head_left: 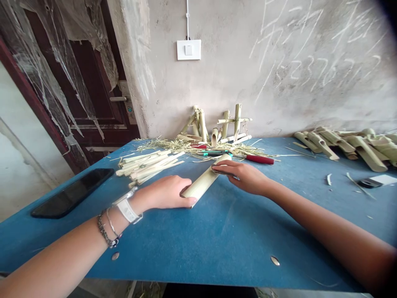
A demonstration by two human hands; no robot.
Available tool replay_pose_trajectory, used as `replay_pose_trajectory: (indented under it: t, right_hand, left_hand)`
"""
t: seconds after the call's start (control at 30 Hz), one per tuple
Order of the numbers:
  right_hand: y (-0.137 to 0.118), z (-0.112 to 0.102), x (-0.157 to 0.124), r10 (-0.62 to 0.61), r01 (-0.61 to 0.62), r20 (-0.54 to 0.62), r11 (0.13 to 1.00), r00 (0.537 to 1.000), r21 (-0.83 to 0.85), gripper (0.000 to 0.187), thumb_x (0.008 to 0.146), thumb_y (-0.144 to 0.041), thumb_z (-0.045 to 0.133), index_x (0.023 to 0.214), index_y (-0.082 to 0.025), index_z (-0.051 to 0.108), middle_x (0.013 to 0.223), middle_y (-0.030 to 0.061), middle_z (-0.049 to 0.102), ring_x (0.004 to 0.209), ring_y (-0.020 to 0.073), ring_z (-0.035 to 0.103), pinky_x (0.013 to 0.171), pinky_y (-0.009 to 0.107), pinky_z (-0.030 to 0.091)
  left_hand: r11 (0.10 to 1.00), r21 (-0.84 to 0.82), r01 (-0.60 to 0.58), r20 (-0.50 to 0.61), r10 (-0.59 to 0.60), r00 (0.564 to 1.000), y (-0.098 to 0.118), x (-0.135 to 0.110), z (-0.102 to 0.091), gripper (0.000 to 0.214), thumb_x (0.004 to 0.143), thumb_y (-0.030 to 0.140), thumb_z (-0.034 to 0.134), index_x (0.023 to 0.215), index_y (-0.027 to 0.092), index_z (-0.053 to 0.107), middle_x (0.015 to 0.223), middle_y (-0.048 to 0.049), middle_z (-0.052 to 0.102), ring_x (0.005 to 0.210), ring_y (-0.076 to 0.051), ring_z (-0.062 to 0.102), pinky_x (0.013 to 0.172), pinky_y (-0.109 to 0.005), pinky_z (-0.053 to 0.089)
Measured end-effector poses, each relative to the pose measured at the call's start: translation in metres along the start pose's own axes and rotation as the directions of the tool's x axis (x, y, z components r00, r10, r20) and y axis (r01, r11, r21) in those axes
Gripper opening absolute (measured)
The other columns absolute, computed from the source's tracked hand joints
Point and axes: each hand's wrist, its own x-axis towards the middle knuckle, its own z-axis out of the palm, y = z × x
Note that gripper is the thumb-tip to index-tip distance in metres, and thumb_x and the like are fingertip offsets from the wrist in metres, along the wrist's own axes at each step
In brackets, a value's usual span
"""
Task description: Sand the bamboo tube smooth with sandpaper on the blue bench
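In view are 2 hands (pixel 164 192), 1 split bamboo tube (pixel 203 181), 1 phone (pixel 72 193) and 1 red-handled knife (pixel 259 159). 1 wrist wears 1 white wristband (pixel 125 209) and 2 bracelets (pixel 105 229); the wall has 1 switch plate (pixel 188 49).

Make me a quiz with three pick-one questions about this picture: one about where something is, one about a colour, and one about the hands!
1. Where does the black phone lie?
A. On the wall
B. On the blue table, left of the hands
C. Under the bamboo sticks

2. What colour is the tool handle near the right hand?
A. Yellow
B. White
C. Red

3. What are the hands doing with the split bamboo piece?
A. Both touch it
B. Lifting it high in the air
C. Staying away from it

Answers:
1. B, the phone lies on the table's left side.
2. C, the handle looks red.
3. A, the left hand touches one end and the right hand touches the other.
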Motion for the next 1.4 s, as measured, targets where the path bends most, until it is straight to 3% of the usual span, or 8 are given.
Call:
replay_pose_trajectory:
  t: [0.1, 0.17, 0.27, 0.4, 0.67, 0.93, 1.2, 1.4]
  right_hand:
    - [0.013, 0.001, -0.004, 0.197, -0.196, -0.009, 0.970, 0.980, -0.142, 0.060, 0.077, -0.002, 0.040, 0.131, -0.027, 0.048, 0.132, 0.0035, 0.050, 0.108, 0.0245, 0.057, 0.085, 0.040, 0.050]
    - [0.012, 0.002, -0.005, 0.218, -0.216, 0.000, 0.966, 0.976, -0.144, 0.061, 0.077, -0.002, 0.040, 0.132, -0.027, 0.046, 0.133, 0.0043, 0.049, 0.107, 0.0249, 0.057, 0.085, 0.040, 0.050]
    - [-0.004, 0.001, -0.001, 0.025, -0.025, 0.025, 1.000, 0.999, 0.000, 0.061, 0.078, -0.001, 0.040, 0.133, -0.027, 0.045, 0.135, 0.0040, 0.046, 0.112, 0.0215, 0.053, 0.091, 0.038, 0.047]
    - [-0.021, -0.001, 0.004, -0.207, 0.197, 0.038, 0.966, 0.978, 0.169, 0.059, 0.079, -0.001, 0.040, 0.132, -0.026, 0.045, 0.133, 0.0030, 0.048, 0.119, 0.0166, 0.048, 0.099, 0.034, 0.041]
    - [0.006, 0.000, -0.003, 0.178, -0.172, 0.024, 0.970, 0.984, -0.172, 0.059, 0.078, -0.002, 0.038, 0.132, -0.024, 0.046, 0.135, 0.0052, 0.047, 0.109, 0.0254, 0.056, 0.086, 0.042, 0.050]
    - [-0.028, -0.002, 0.004, -0.149, 0.150, 0.099, 0.989, 0.984, 0.005, 0.060, 0.079, -0.003, 0.039, 0.134, -0.026, 0.043, 0.138, 0.0011, 0.044, 0.119, 0.0192, 0.048, 0.096, 0.035, 0.044]
    - [0.011, 0.001, -0.005, 0.204, -0.199, 0.008, 0.962, 0.979, -0.186, 0.062, 0.076, -0.001, 0.038, 0.132, -0.025, 0.045, 0.136, 0.0047, 0.046, 0.109, 0.0237, 0.056, 0.086, 0.039, 0.050]
    - [-0.014, 0.001, 0.000, -0.085, 0.086, 0.069, 0.996, 0.994, -0.016, 0.062, 0.077, -0.002, 0.039, 0.134, -0.028, 0.043, 0.139, 0.0020, 0.043, 0.117, 0.0199, 0.050, 0.095, 0.035, 0.044]
  left_hand:
    - [1.000, 0.017, -0.017, -0.017, 0.017, 1.000, -0.001, 0.000, 0.001, 0.039, 0.077, 0.058, 0.047, 0.069, 0.020, 0.042, 0.062, 0.0027, 0.048, 0.050, -0.011, 0.039, 0.047, -0.028, 0.021]
    - [0.999, 0.020, -0.024, -0.022, 0.025, 0.999, -0.001, 0.000, 0.002, 0.041, 0.077, 0.060, 0.046, 0.068, 0.020, 0.041, 0.062, 0.0025, 0.048, 0.050, -0.011, 0.040, 0.047, -0.028, 0.021]
    - [1.000, 0.004, -0.027, -0.019, 0.028, 0.999, -0.001, -0.001, 0.001, 0.042, 0.076, 0.061, 0.047, 0.070, 0.020, 0.042, 0.063, 0.0023, 0.050, 0.052, -0.012, 0.043, 0.047, -0.027, 0.023]
    - [1.000, -0.008, -0.018, -0.025, 0.018, 1.000, 0.000, -0.002, 0.001, 0.041, 0.076, 0.061, 0.048, 0.073, 0.021, 0.044, 0.066, 0.0022, 0.051, 0.053, -0.013, 0.046, 0.047, -0.026, 0.025]
    - [0.999, 0.022, -0.036, -0.010, 0.037, 0.999, -0.001, -0.001, 0.000, 0.045, 0.077, 0.064, 0.045, 0.069, 0.020, 0.041, 0.062, 0.0026, 0.049, 0.051, -0.011, 0.042, 0.045, -0.027, 0.023]
    - [0.999, 0.044, -0.014, -0.038, 0.016, 0.999, 0.000, -0.001, 0.001, 0.039, 0.077, 0.059, 0.046, 0.072, 0.020, 0.043, 0.064, 0.0023, 0.049, 0.053, -0.012, 0.044, 0.046, -0.027, 0.024]
    - [0.997, 0.061, -0.045, -0.025, 0.047, 0.999, -0.003, -0.001, 0.002, 0.038, 0.080, 0.057, 0.044, 0.069, 0.021, 0.038, 0.061, 0.0037, 0.047, 0.049, -0.011, 0.040, 0.045, -0.027, 0.022]
    - [0.997, 0.069, -0.038, -0.033, 0.040, 0.999, 0.000, -0.001, 0.001, 0.035, 0.081, 0.054, 0.043, 0.070, 0.020, 0.040, 0.065, 0.0024, 0.050, 0.053, -0.012, 0.042, 0.046, -0.027, 0.024]
